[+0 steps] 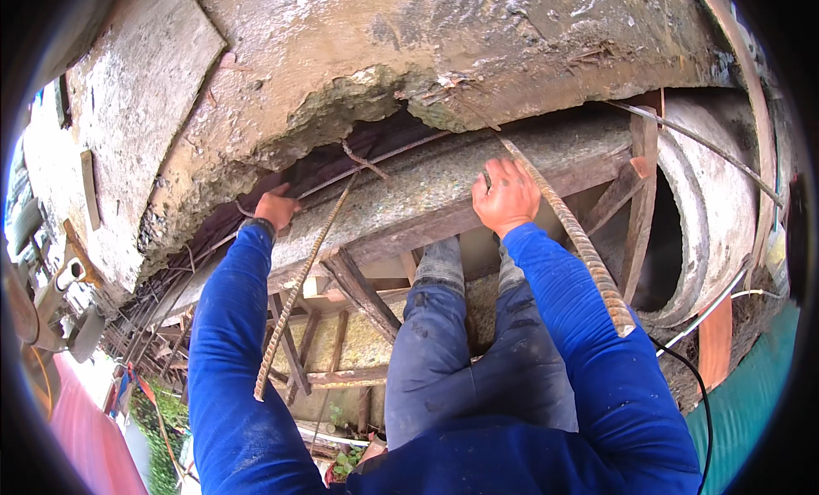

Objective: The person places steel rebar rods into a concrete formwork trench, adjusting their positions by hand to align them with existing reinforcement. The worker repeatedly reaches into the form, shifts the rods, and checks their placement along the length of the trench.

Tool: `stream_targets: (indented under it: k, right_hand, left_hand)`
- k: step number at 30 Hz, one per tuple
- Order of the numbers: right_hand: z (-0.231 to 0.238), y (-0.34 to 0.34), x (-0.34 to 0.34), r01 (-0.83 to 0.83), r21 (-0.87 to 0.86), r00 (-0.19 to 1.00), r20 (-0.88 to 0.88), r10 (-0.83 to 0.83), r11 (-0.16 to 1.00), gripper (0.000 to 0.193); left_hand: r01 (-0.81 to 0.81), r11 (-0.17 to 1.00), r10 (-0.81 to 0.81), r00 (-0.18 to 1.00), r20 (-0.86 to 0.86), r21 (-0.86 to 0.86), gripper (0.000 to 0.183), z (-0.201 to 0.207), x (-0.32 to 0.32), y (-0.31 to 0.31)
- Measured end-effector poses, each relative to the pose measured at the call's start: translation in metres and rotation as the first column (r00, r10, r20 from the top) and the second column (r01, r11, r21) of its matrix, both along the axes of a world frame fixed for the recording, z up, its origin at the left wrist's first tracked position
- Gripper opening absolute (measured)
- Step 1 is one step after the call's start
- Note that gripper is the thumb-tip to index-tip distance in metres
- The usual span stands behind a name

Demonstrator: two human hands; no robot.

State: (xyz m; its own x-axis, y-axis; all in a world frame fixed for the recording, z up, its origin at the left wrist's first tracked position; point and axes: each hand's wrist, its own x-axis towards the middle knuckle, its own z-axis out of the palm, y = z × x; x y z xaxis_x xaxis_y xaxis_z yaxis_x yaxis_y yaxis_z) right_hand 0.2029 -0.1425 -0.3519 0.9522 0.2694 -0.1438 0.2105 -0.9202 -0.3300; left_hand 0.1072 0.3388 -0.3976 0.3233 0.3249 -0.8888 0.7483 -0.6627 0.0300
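My left hand is closed at a thin steel rebar that runs along the gap under the broken concrete slab. My right hand rests on the rough, grey-topped beam, its fingers curled in; a small dark bit shows by the thumb, too little to name. Just right of that hand, a thick ribbed rebar juts from the slab edge toward me. Another ribbed rebar, thinner and rusty, slants down between my arms. A short bent bar pokes out of the gap.
Wooden props brace the beam from below. A round concrete pipe stands at the right, with a thin rod crossing it. Teal sheeting lies lower right, beside a black cable. Tangled rods stick out at left.
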Motion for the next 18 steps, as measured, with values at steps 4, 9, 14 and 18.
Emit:
stream_targets:
  k: [4,9,14,18]
  right_hand:
    - [-0.003,0.005,-0.002,0.037,0.037,0.999,0.001,-0.037,0.999,0.016]
    - [-0.002,-0.002,-0.003,0.039,0.016,0.997,-0.060,-0.038,0.999,0.021]
    - [0.004,0.003,-0.002,0.026,0.000,0.995,-0.096,-0.026,1.000,0.023]
    - [0.004,-0.001,0.000,0.009,-0.006,0.998,-0.059,-0.010,1.000,0.022]
  left_hand:
    - [0.076,0.995,-0.078,0.996,-0.035,-0.068,0.073,0.022,-0.005,0.016]
    - [0.099,0.984,-0.122,0.980,-0.155,-0.150,0.075,0.049,0.025,-0.004]
    - [0.183,0.939,-0.225,0.968,-0.115,-0.291,0.077,0.033,0.048,-0.006]
    - [-0.041,0.969,-0.009,0.980,-0.200,-0.243,0.076,0.023,0.046,-0.009]
